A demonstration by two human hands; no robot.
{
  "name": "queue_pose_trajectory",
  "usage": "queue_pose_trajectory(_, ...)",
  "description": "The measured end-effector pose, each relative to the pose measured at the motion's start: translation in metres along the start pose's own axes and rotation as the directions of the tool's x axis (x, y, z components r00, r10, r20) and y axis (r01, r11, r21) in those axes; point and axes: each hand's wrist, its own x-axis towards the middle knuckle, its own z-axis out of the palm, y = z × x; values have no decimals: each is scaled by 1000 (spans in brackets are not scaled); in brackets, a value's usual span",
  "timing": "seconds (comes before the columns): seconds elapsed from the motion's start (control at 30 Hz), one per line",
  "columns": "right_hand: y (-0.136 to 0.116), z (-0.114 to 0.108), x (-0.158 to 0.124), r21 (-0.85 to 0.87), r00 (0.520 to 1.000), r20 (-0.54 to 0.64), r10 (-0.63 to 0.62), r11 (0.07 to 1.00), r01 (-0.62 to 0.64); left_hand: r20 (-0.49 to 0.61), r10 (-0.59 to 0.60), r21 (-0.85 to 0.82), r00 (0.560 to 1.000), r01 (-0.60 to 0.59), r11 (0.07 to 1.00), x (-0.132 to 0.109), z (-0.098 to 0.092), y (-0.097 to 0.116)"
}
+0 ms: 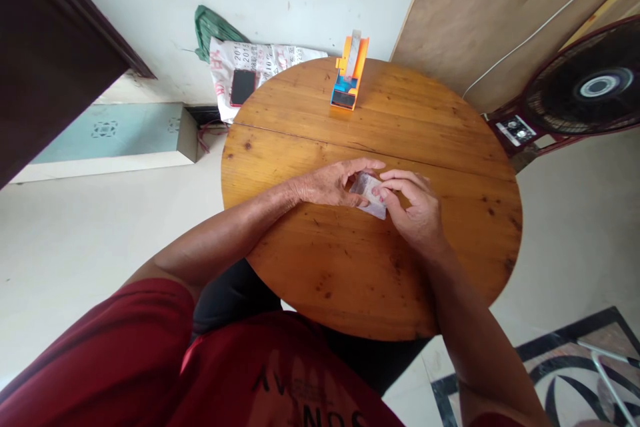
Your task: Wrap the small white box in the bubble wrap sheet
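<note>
A small, pale greyish-purple flat rectangular piece [374, 205], like a card or a bit of paper, lies between my two hands over the middle of the round table. My left hand [333, 184] curves around its left side, thumb along the near edge and forefinger stretched past the far edge. From the right, my right hand [415, 207] pinches at the piece's right part with thumb and fingertips. Its exact kind and any print are too small to make out. Beyond the hands stands an orange and blue tape dispenser [350, 80] with a roll of clear tape.
The round wooden table [310, 267] sits against the wall. A phone [243, 87] lies on a printed white sack [223, 73] at its far left, beside a green bag [213, 30]. To the right is a dark red fan [590, 83]. A pale blue box [115, 133] rests at left.
</note>
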Motion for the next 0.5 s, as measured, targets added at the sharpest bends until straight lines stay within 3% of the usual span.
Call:
queue_pose_trajectory(0.27, 2, 2, -1, -62, 998, -16, -58, 996, 56, -9, -7, 25, 1000, 7, 1000, 0, -1, -1)
queue_pose_trajectory(0.5, 2, 2, -1, 15, 1000, -7, 12, 1000, -11, 8, 10, 49, 1000, -11, 999, 0, -1, 0)
